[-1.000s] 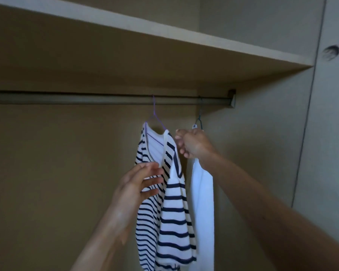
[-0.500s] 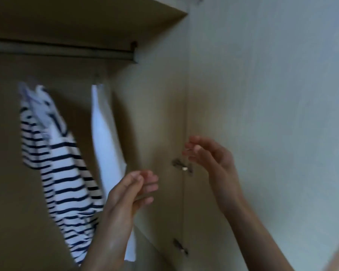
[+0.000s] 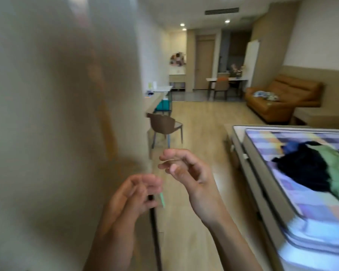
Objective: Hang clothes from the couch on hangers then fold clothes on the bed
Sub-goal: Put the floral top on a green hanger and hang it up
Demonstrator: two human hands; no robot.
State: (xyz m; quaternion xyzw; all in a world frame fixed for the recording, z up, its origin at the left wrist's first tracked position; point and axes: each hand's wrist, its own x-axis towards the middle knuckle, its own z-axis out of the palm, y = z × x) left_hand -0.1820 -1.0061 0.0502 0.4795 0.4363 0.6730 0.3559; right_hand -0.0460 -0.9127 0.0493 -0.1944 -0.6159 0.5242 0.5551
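Though both empty — right hand [image 3: 186, 173] well short of couch [image 3: 282, 98] clothes [image 3: 266, 95]

Both hands raised mid-frame, bare forearms below. Left hand [image 3: 133, 194] loosely curled, fingers half bent. Right hand [image 3: 186, 173] higher, fingers curved, holding nothing. Hands near, apart.

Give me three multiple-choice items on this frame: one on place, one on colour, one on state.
1. Where do the loose clothes by the far wall lie?
A. on the couch
B. on the brown chair
C. on the floor

2. What colours is the pile on the bed?
A. red and white
B. dark and green
C. yellow only

3. How are the hands?
A. both gripping a shirt
B. both raised, holding no garment
C. flat on the bed

Answers:
1 A, the clothes rest on the couch seat.
2 B, the pile on the bed.
3 B, left hand and right hand hold no cloth.
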